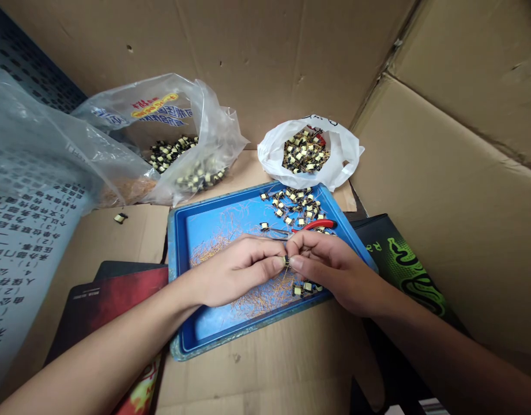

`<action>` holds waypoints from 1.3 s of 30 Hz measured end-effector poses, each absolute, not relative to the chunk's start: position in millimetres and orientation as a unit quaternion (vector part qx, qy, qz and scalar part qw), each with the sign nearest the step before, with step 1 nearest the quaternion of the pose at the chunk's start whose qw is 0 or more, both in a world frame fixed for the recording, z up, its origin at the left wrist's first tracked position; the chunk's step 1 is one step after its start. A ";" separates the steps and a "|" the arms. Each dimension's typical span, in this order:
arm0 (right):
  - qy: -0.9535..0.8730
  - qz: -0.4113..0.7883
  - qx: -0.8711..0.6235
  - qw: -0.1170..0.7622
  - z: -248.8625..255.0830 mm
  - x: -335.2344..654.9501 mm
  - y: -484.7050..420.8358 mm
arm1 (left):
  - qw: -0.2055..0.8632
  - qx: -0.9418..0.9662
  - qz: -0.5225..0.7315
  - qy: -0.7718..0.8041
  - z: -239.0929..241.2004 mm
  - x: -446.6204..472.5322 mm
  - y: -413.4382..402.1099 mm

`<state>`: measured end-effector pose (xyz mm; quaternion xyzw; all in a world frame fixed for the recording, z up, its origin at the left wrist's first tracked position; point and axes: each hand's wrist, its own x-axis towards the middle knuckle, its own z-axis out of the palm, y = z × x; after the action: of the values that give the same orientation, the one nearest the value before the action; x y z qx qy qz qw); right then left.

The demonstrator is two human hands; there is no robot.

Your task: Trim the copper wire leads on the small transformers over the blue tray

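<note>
My left hand and my right hand meet over a blue tray. Both pinch one small black-and-yellow coil part between their fingertips. Thin copper wire clippings lie scattered over the tray floor. A pile of the same small parts sits at the tray's far right corner. Red-handled pliers lie just beyond my fingers. A few more parts rest under my right hand.
A white plastic bag full of parts stands behind the tray. A clear bag with more parts lies at the back left, and one loose part beside it. Cardboard walls enclose the space. A green-printed black mat lies to the right.
</note>
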<state>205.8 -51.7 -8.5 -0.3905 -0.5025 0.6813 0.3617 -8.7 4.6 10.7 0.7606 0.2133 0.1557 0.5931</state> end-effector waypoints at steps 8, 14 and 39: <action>-0.515 0.684 -0.385 0.344 -4.7 207.9 -49.5 | 0.591 0.769 0.141 0.197 10.0 -8.9 6.5; -0.556 0.648 -0.412 0.318 -2.0 210.9 -48.6 | 0.588 0.775 0.127 0.194 7.4 -10.4 6.9; -0.841 0.153 -0.400 0.331 -2.9 212.8 -48.4 | 0.556 0.788 0.075 0.254 9.0 -6.8 7.7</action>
<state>212.8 -48.4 -2.9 -0.4005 -0.8407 0.1527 0.3311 -6.8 7.7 9.0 0.7878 0.2544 0.0748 0.5560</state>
